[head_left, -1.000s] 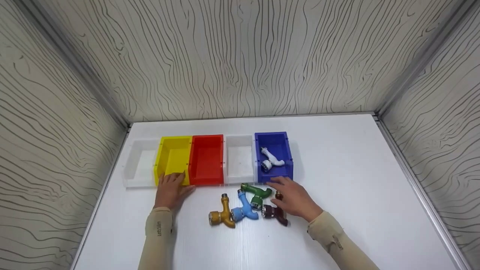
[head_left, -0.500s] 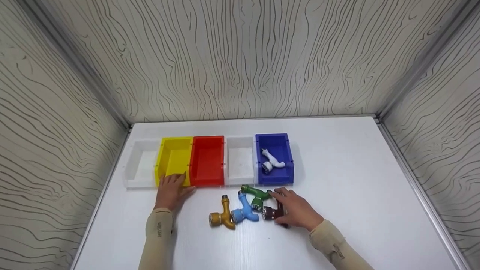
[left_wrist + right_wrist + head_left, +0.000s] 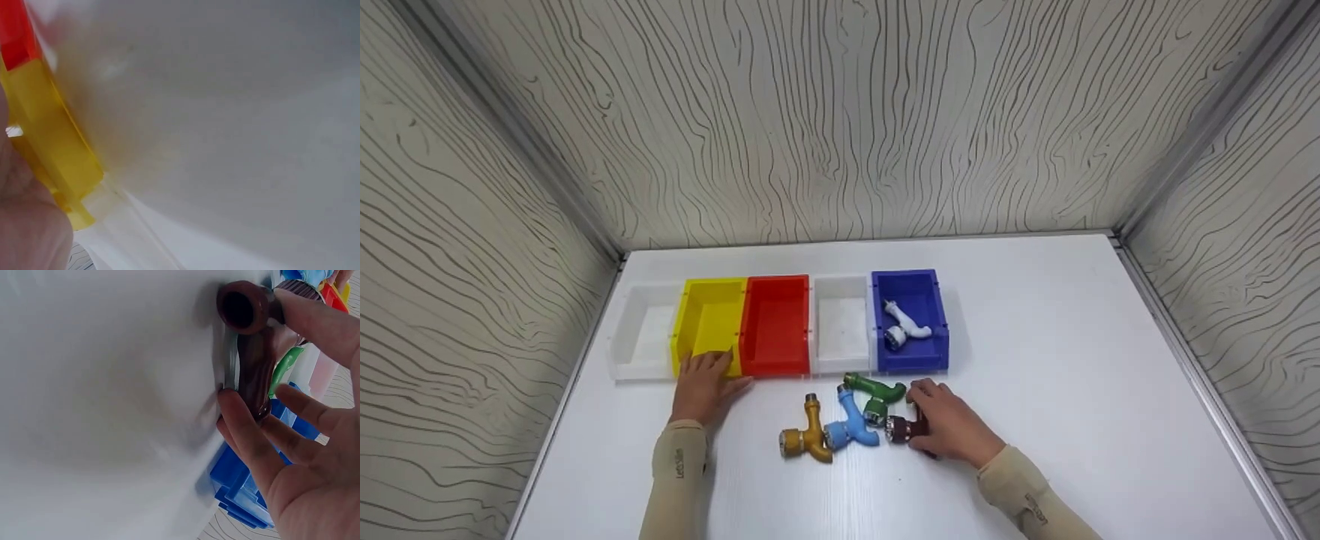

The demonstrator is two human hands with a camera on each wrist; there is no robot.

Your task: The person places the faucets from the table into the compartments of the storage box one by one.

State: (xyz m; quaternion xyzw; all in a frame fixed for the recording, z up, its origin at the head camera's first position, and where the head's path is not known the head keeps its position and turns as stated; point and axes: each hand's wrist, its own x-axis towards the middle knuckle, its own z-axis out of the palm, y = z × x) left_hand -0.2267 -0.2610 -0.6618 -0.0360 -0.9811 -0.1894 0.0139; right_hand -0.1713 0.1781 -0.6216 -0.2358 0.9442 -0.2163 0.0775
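The right hand [image 3: 952, 424] grasps the brown tap [image 3: 904, 429] between thumb and fingers, at the worktop [image 3: 1057, 337] in front of the blue bin [image 3: 911, 283]. The left hand [image 3: 705, 386] rests on the yellow bin [image 3: 711, 319] at its front rim; whether it grips, I cannot tell. 3 more taps, green [image 3: 877, 390], light blue [image 3: 851, 426] and mustard [image 3: 812, 439], lie leftward, towards the worktop's left edge. The white tap [image 3: 909, 322] sits in the blue bin.

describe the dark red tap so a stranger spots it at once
On the white table, find the blue bin, rightmost in its row. Just in front lies the dark red tap, partly covered by the right grip. Its neighbours are green, light blue and mustard taps; only it is dark red.
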